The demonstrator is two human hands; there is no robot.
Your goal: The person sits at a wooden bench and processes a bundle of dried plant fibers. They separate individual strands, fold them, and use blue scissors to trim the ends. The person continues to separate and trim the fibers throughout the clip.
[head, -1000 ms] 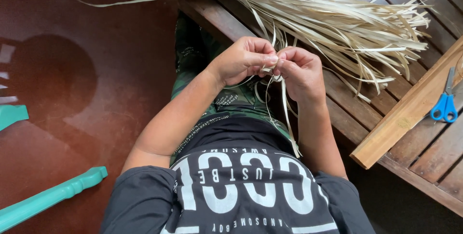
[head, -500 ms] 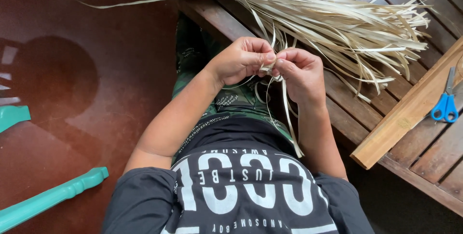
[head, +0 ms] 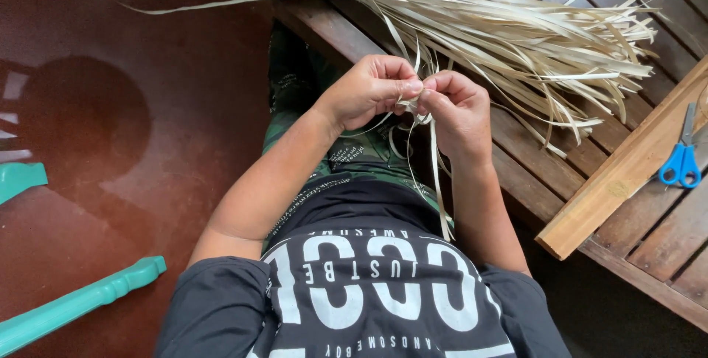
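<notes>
Both hands met over the lap: the left hand (head: pixel 365 92) and right hand (head: pixel 457 111) pinched pale strips (head: pixel 431 174) between fingertips, just below the bundle (head: pixel 501 33) overhanging the bench (head: pixel 664 233) edge. Scissors (head: pixel 682 159) lay well apart; open floor (head: pixel 147 129) lay left.

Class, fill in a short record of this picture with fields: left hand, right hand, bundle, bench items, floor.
left hand: left hand pinches pale leaf strips
right hand: right hand pinches the same strips
bundle: dried strip bundle lies across wooden bench
bench items: blue scissors, wooden plank
floor: turquoise chair leg on reddish floor
</notes>
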